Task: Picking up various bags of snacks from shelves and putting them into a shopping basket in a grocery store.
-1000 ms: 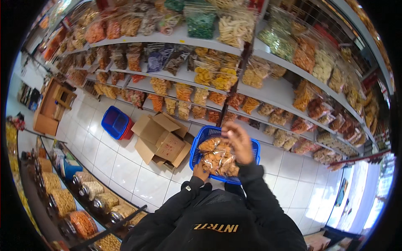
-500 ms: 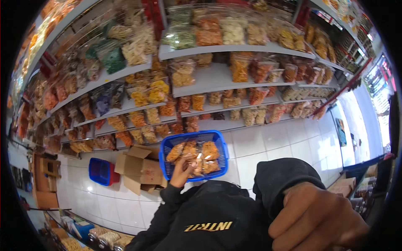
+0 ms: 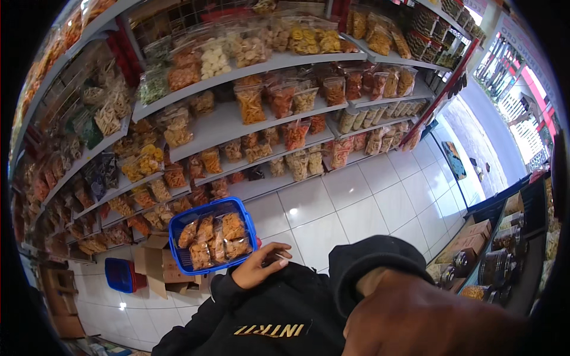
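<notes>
The left hand (image 3: 261, 266) is loosely half-open, empty, just beside the blue basket (image 3: 205, 206) in which clear snack bags (image 3: 215, 242) lie; the right hand (image 3: 409, 317) looms blurred, its grip impossible to tell. Gold lettering (image 3: 270, 330) crosses the black hoodie (image 3: 288, 299); a banner (image 3: 522, 50) outside bears writing.

At centre, my left hand (image 3: 261, 265) can pass upward over tiled floor (image 3: 332, 213); the blue basket (image 3: 247, 222) blocks its way left, shelves (image 3: 218, 121) bar the upper frame, my right hand (image 3: 409, 317) crowds lower right.
</notes>
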Available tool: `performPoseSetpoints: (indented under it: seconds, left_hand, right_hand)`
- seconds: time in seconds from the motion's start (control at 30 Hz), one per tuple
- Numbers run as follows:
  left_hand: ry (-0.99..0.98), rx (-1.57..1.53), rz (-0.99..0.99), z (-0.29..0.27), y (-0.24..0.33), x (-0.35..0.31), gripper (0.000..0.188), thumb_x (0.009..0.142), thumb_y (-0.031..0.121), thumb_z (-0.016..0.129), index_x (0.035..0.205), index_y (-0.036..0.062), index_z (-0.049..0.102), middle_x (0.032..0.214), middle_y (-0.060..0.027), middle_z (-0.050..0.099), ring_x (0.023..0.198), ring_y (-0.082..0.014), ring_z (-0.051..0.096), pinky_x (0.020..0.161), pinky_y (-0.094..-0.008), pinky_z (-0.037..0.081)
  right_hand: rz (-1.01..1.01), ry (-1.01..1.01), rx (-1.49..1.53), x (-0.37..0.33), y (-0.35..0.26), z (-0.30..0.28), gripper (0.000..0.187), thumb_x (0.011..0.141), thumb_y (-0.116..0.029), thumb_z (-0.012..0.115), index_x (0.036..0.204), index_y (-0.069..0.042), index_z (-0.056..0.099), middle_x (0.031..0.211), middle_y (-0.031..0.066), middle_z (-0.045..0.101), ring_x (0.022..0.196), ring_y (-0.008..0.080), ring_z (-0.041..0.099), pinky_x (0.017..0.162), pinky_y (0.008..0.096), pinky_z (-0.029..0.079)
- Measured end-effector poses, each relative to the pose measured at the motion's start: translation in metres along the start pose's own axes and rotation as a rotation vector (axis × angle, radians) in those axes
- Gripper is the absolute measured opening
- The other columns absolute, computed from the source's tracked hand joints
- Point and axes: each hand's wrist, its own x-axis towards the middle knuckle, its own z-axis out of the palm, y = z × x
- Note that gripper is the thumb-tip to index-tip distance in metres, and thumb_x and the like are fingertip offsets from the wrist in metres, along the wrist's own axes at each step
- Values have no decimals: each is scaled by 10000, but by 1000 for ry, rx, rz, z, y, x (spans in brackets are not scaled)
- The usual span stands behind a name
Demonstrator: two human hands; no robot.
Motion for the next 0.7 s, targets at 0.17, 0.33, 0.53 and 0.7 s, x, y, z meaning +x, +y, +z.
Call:
performPoseSetpoints:
  seconds: [0.17, 0.33, 0.53, 0.7]
  left_hand:
    - [-52, 51, -35, 38, -3, 42, 392, 940, 175, 567, 1280, 13, 460, 1131, -76, 580, 1059, -146, 550, 942, -285, 420]
    - [-117, 103, -55, 69, 0, 80, 406, 941, 203, 570, 1286, 22, 458, 1126, -75, 577, 1067, -141, 541, 943, -285, 415]
    - [-83, 112, 22, 78, -1, 92, 395, 935, 217, 578, 1269, 37, 470, 1094, -70, 574, 1031, -134, 535, 913, -285, 424]
    - [-13, 132, 15, 61, 5, 114, 395, 940, 200, 570, 1275, 20, 463, 1105, -72, 564, 1025, -128, 526, 901, -275, 432]
  right_hand:
    - [-61, -65, -164, -23, -41, -24, 442, 882, -516, 392, 799, -109, 543, 614, 74, 505, 453, 170, 443, 399, 279, 347]
    - [-135, -119, -327, -32, -67, -45, 245, 839, -418, 542, 905, -182, 546, 612, 42, 519, 473, 160, 462, 407, 282, 341]
    - [-229, -168, -468, -2, -82, -80, 302, 787, -300, 722, 1033, -270, 549, 611, 4, 535, 496, 148, 485, 418, 284, 333]
    - [-583, 183, -1068, -9, -99, -84, 407, 969, -337, 489, 1365, -353, 396, 787, -16, 295, 668, 139, 294, 576, 315, 243]
